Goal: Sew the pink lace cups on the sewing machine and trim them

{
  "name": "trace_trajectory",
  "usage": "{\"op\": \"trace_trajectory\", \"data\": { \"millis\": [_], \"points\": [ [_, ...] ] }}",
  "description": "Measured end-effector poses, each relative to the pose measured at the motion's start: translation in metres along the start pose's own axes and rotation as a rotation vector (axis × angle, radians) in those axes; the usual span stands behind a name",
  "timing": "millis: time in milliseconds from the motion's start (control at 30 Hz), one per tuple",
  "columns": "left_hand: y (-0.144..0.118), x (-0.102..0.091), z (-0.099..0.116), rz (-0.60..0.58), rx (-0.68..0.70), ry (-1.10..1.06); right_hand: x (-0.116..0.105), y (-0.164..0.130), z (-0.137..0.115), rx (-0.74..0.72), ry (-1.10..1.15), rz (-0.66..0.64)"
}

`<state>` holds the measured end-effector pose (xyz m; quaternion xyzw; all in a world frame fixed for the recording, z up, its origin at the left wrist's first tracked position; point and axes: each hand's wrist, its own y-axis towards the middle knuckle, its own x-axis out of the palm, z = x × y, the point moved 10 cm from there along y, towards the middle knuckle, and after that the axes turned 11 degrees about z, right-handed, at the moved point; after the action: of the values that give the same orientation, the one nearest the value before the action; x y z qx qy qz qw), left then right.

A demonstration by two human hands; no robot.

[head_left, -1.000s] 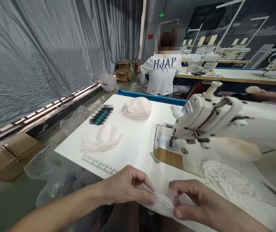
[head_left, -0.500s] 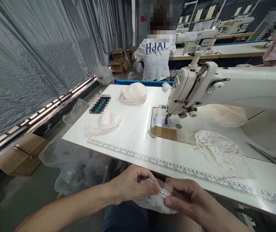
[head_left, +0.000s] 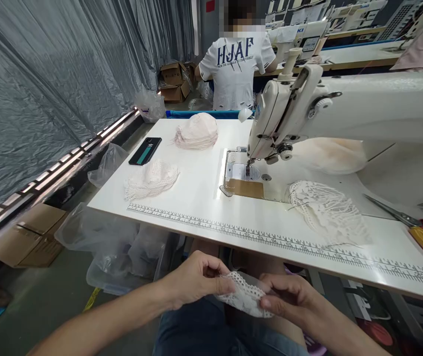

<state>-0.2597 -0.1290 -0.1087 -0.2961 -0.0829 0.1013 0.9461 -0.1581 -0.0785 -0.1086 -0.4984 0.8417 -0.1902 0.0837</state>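
Observation:
Over my lap, in front of the table edge, I hold a white lace piece (head_left: pixel 246 296) with a scalloped, holed border. My left hand (head_left: pixel 206 282) pinches its left end between thumb and fingers. My right hand (head_left: pixel 289 299) grips the other end, thumb on top. Beyond them stands a white sewing machine (head_left: pixel 278 118), its needle and presser foot above the metal plate. Another white lace piece (head_left: pixel 326 212) lies flat to the right of the needle. On the left of the table are a stack of pale lace pieces (head_left: pixel 152 180) and pale pink fabric cups (head_left: pixel 198 131).
A black and green phone (head_left: pixel 145 151) lies at the table's left edge. Scissors (head_left: pixel 411 220) with red and yellow handles rest at the right. A ruler strip (head_left: pixel 233 230) runs along the front edge. Plastic bags and a cardboard box (head_left: pixel 29 235) are on the floor. A co-worker (head_left: pixel 235 69) sits ahead.
The view has tilted down slightly, so the table and machine appear higher. Both hands keep their hold on the lace piece, whose scalloped border now shows more fully between them.

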Motion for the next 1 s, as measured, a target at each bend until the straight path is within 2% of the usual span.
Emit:
{"op": "trace_trajectory", "data": {
  "millis": [200, 367, 500, 700, 833, 1000],
  "points": [
    [0.0, 0.004, -0.004, -0.02, 0.024, 0.04, 0.0, -0.006, -0.001, -0.071, -0.033, -0.028],
    [0.001, 0.016, 0.0, -0.05, 0.09, 0.095, 0.012, -0.005, 0.006, -0.041, -0.035, -0.049],
    [-0.001, 0.015, 0.0, -0.044, 0.12, 0.187, 0.008, -0.001, 0.015, -0.003, -0.047, 0.026],
    [-0.002, 0.011, 0.008, 0.011, 0.257, 0.256, -0.013, -0.007, 0.022, 0.085, -0.088, 0.188],
    [0.0, 0.012, 0.008, 0.053, 0.291, 0.263, -0.016, -0.01, 0.032, 0.175, -0.044, 0.219],
    [0.002, 0.013, 0.006, 0.07, 0.25, 0.194, -0.015, -0.012, 0.038, 0.207, 0.016, 0.227]
  ]
}}
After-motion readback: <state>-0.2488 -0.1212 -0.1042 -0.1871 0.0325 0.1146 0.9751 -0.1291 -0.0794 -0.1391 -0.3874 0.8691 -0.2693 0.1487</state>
